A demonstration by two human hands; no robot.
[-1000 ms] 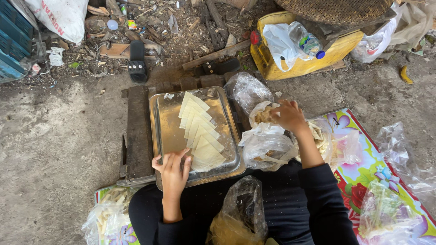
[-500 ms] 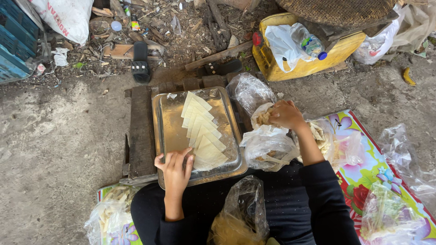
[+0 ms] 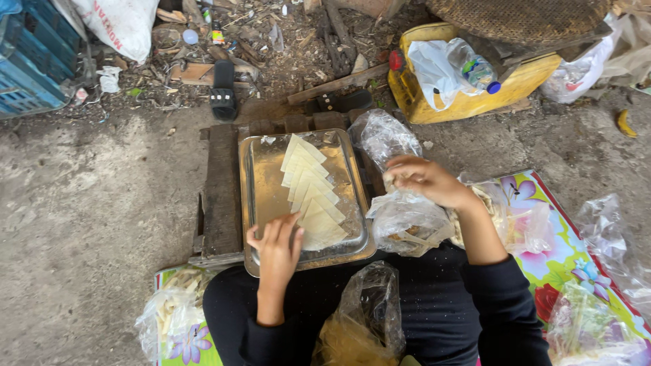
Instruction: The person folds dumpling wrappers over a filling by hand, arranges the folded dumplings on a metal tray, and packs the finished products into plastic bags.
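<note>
At the far left a blue crate (image 3: pixel 30 64) stands on the concrete floor (image 3: pixel 88 224), with a white sack (image 3: pixel 122 24) beside it and a black sandal (image 3: pixel 223 95) lying among the rubble. Low at the left, a clear bag of pale strips (image 3: pixel 166 318) sits on a flowered mat (image 3: pixel 583 251). In the middle, a metal tray (image 3: pixel 261 196) rests on a dark wooden pallet (image 3: pixel 222 190); a fanned row of pale triangular wrappers (image 3: pixel 310 190) runs down the tray from its far end to its near edge. The left hand (image 3: pixel 277 245) lies flat with fingers spread, released, pressing the near end of that row and the tray's near rim. Just right of the tray, a crumpled clear plastic bag (image 3: pixel 407 217) sits against the person's lap. The right hand (image 3: pixel 426 179) hovers over this bag, fingers curled in a loose pinch; I cannot tell what, if anything, it grips. Beyond lies a yellow jerrycan (image 3: pixel 468 95) with a plastic bag on it.
</note>
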